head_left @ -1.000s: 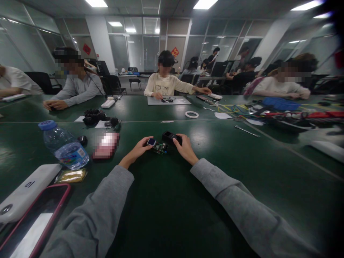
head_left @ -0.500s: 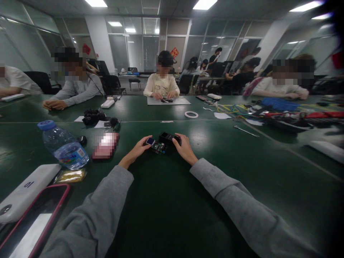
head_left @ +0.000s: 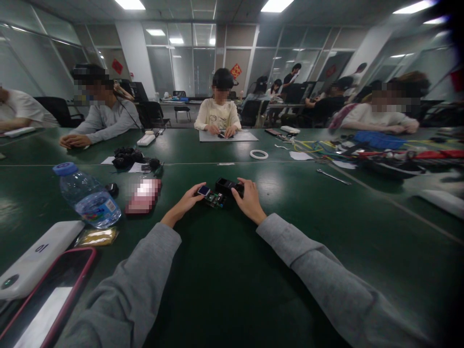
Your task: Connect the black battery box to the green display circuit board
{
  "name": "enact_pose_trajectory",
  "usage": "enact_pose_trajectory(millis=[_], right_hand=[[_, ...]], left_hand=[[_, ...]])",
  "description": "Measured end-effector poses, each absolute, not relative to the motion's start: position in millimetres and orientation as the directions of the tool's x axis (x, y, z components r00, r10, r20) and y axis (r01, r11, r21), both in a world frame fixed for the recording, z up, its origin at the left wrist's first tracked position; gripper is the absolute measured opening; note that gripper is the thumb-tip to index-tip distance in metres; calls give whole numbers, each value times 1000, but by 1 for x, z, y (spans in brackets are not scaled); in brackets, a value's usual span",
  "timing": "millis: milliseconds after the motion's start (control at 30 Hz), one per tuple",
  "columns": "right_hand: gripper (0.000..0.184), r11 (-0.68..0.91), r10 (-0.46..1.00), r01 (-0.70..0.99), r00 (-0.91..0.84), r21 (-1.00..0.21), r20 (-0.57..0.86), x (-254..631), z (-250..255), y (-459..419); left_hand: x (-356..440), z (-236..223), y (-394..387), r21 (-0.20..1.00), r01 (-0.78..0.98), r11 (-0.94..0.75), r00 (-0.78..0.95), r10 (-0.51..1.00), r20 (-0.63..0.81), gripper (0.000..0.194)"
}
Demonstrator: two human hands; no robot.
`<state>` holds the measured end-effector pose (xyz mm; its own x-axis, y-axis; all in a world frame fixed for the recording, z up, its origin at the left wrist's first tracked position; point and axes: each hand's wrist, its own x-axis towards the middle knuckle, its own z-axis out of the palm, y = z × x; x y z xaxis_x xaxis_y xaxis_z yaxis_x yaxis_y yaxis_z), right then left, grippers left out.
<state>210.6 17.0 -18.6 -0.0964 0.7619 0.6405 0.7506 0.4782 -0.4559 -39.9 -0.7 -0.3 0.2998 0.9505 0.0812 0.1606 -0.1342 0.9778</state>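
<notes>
Just left of centre, my left hand (head_left: 188,200) pinches the edge of a green circuit board (head_left: 216,198) that carries a small square screen (head_left: 203,190) on its left end. My right hand (head_left: 249,199) has its thumb and fingers closed round the right end of a black box-shaped case (head_left: 225,185). Board and case lie side by side above the dark green table (head_left: 213,270), very close together; whether they touch I cannot tell. My fingertips hide the case's right end.
To the left are a water bottle (head_left: 90,198), a pink phone (head_left: 144,196), a white power bank (head_left: 39,258) and a red-edged phone (head_left: 54,299). A tape ring (head_left: 258,154), a metal wrench-like tool (head_left: 333,177) and tangled cables (head_left: 380,145) lie right. Several people sit around the table.
My right hand's fingers have shifted slightly on the black case. The circuit board stays in my left hand almost unmoved, and the whole view has shifted a little.
</notes>
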Motion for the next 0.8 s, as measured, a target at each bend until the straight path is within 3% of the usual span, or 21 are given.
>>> enact_pose_trajectory(millis=[233, 433, 633, 800], right_hand=[[53, 445, 783, 785, -107, -432, 613, 213, -25, 20], [53, 418, 787, 817, -107, -398, 607, 213, -26, 20], [48, 350, 806, 827, -25, -441, 592, 216, -30, 23], [47, 385, 803, 805, -51, -452, 593, 218, -33, 28]], left_hand=[[-40, -3, 2, 976, 162, -145, 282, 955, 95, 52], [-40, -12, 8, 972, 152, -179, 253, 958, 137, 55], [-41, -17, 11, 966, 170, -192, 244, 958, 148, 54], [-42, -18, 12, 965, 169, -203, 254, 954, 156, 52]])
